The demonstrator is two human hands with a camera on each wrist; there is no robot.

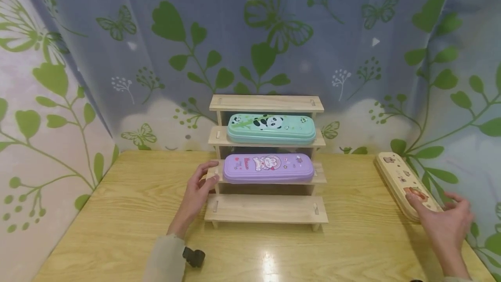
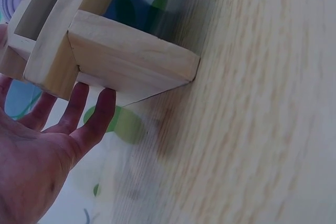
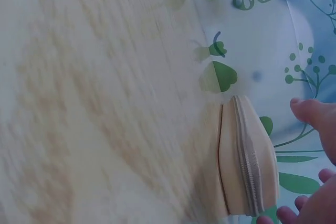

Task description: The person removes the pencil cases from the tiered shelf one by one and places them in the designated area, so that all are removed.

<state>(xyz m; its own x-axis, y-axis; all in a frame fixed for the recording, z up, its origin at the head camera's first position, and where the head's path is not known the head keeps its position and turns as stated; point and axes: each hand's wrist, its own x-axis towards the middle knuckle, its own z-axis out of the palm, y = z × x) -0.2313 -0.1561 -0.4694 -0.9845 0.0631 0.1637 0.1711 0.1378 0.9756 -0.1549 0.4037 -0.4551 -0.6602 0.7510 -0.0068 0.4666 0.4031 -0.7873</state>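
A light wooden stepped rack (image 1: 266,208) stands on the table. On its second step from the top lies a mint pencil case (image 1: 272,129) with pandas, and one step lower a purple pencil case (image 1: 268,168). My left hand (image 1: 198,190) holds the left end of that lower step, thumb at the front; the left wrist view shows other fingers (image 2: 97,116) against the rack's side. At the right, my right hand (image 1: 446,216) hovers around the near end of a cream zippered pencil case (image 1: 403,182). In the right wrist view the thumb is apart from the case's top.
The wood-grain table (image 1: 148,195) reaches back to a patterned curtain (image 1: 235,34) with butterflies and leaves. More of this cloth hangs at both sides, close to the cream case on the right. The rack's top shelf (image 1: 266,102) and bottom step are bare.
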